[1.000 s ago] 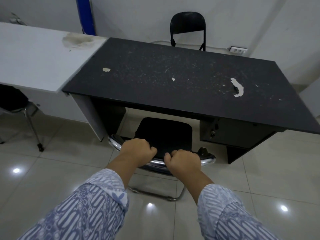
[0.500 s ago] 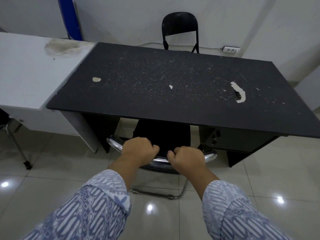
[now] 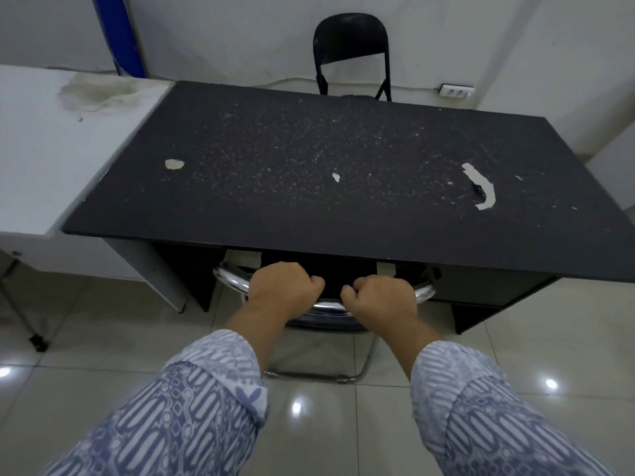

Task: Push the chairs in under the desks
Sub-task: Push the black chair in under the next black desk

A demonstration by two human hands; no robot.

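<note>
Chair [image 3: 330, 306] with a chrome frame and a black back stands at the near edge of the black desk [image 3: 309, 159], its seat hidden under the top. The left hand [image 3: 283, 292] and the right hand [image 3: 381, 298], a little apart, both curl tight over the top rail of the chair. A white desk [image 3: 51, 139] butts against the black desk's left edge, and a black folding chair [image 3: 350, 36] stands beyond its far edge by the wall.

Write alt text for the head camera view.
The left hand and right hand grip the chrome back rail of a black chair tucked mostly under a scuffed black desk. A white desk adjoins it; a folding chair stands beyond.
</note>
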